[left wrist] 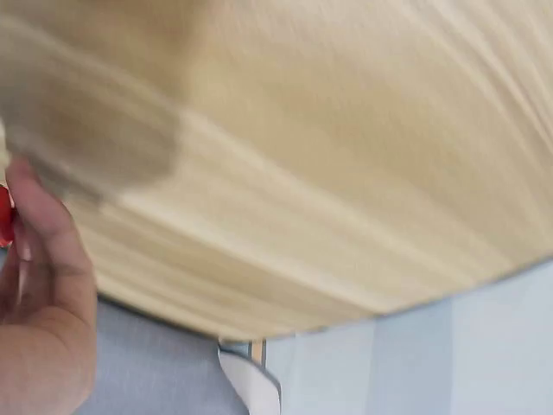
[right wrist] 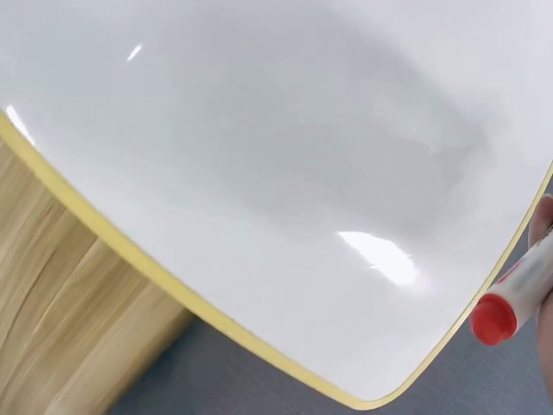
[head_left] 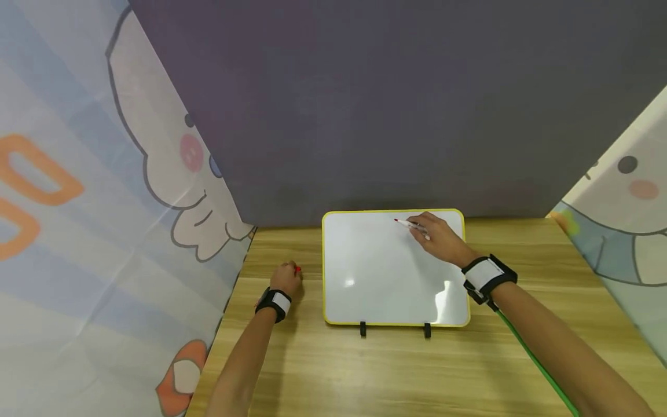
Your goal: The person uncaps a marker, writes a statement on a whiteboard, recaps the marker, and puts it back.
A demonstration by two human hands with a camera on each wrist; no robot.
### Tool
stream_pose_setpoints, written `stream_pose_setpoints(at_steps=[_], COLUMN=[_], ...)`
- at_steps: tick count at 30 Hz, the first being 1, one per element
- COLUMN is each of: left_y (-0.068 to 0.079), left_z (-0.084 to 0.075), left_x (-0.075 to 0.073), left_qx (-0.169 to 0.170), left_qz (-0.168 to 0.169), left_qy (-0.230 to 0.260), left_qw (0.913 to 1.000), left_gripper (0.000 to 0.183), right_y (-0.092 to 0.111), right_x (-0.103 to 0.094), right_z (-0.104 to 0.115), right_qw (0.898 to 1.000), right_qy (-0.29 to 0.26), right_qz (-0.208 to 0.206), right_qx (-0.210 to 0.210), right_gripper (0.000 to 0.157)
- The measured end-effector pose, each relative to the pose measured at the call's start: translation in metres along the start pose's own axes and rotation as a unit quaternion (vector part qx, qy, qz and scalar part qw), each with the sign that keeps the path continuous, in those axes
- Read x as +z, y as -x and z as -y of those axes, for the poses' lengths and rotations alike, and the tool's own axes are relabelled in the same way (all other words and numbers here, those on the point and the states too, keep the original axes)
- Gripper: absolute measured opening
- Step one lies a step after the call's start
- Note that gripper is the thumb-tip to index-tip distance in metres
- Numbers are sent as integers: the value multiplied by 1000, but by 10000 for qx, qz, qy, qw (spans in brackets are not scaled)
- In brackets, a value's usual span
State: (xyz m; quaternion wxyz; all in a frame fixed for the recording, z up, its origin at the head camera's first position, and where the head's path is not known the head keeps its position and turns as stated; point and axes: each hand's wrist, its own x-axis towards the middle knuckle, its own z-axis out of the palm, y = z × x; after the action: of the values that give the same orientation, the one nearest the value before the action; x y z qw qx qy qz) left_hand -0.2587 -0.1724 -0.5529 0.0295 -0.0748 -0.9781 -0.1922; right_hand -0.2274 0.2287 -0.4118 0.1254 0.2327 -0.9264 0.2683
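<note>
A whiteboard [head_left: 375, 266] with a yellow rim stands on the table, its face bare of marks. Over its upper right part my right hand [head_left: 440, 238] grips a white marker [head_left: 411, 225], red tip pointing left. Whether the tip touches the board I cannot tell. In the right wrist view the marker [right wrist: 529, 281] shows its red rear end beside the board's edge. Left of the board, my left hand [head_left: 285, 279] holds a small red marker cap [head_left: 297, 269] between its fingers. Part of that cap [left wrist: 5, 216] shows at the left wrist view's edge.
Two black stand feet [head_left: 363, 329] jut from under the board's lower edge. The wooden table [head_left: 333, 370] meets a dark grey panel [head_left: 365, 116] behind. Printed cartoon sheets [head_left: 78, 289] flank both sides. A green cable [head_left: 537, 362] runs along my right forearm.
</note>
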Motion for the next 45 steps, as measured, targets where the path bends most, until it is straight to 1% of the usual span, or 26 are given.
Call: stream_pose_setpoints(at_steps=[2,6,11,14,17,19,20,21,22,23,24,26,27,29,30,31,32,33,34,36,37,38,40,41,43,45], left_y=[5,11,12,10,6,3,0,-3,-7,-11,-15,-24,-29,-37,-39,-43,-45,-47,-47,-45,-44,-43,-40,-39,-38,-38], left_z=[0,0,3,4,5,5,4,3,1,-2,-7,-20,-28,-46,-57,-69,-81,-93,-105,-130,-142,-153,-169,-175,-182,-186], left_x=[6,13,19,21,17,10,5,0,-6,-13,-20,-36,-43,-55,-61,-65,-69,-72,-74,-78,-79,-79,-78,-77,-74,-72], left_qx=[-131,-303,-232,-189,-254,-398,-478,-556,-636,-706,-783,-837,-784,-445,-183,139,510,902,1276,1912,2185,2420,2721,2826,2990,3107], left_qz=[18,-132,-332,-248,-16,175,223,156,34,-185,-490,-1284,-1705,-2423,-2666,-2807,-2837,-2763,-2586,-1980,-1621,-1243,-642,-435,-232,-177], left_qy=[28,148,167,278,467,613,712,766,889,1011,1189,1612,1838,2278,2398,2394,2310,2156,1920,1318,1004,732,316,168,20,60], left_qw=[9999,9993,9990,9991,9986,9972,9961,9954,9940,9922,9886,9749,9649,9420,9333,9294,9293,9322,9381,9523,9570,9595,9596,9581,9540,9503], left_gripper=[23,20,20,25,32,35,36,36,36,34,32,26,24,20,19,18,18,19,19,21,23,25,29,30,29,25], right_y=[-2,-3,-2,-1,-1,-1,-1,-1,-1,-1,-2,-3,-3,-5,-6,-7,-9,-11,-14,-19,-22,-25,-29,-31,-34,-35], right_x=[4,9,10,9,8,8,7,7,8,8,8,9,10,13,15,16,16,17,18,19,20,21,23,25,27,29], right_z=[2,4,3,1,1,0,0,0,0,1,2,3,4,5,6,7,9,11,14,20,23,25,30,32,35,37], right_qw=[10000,9999,10000,10000,10000,10000,10000,10000,10000,9999,9998,9996,9995,9994,9994,9993,9991,9988,9985,9974,9967,9961,9956,9953,9949,9947], right_qy=[-9,-79,24,5,-9,-6,-14,-25,-38,-82,-149,-240,-274,-273,-252,-234,-252,-252,-259,-315,-350,-370,-394,-422,-511,-568], right_qz=[68,69,39,44,49,60,69,75,84,93,104,131,143,191,234,281,337,403,468,613,683,733,797,825,849,853], right_qx=[-1,-64,-30,3,-25,-38,-31,-18,-4,11,33,67,77,65,57,52,73,97,131,219,276,322,297,267,196,102], right_gripper=[29,30,30,30,30,29,29,29,29,29,29,29,29,29,29,29,29,29,29,27,25,23,18,16,13,13])
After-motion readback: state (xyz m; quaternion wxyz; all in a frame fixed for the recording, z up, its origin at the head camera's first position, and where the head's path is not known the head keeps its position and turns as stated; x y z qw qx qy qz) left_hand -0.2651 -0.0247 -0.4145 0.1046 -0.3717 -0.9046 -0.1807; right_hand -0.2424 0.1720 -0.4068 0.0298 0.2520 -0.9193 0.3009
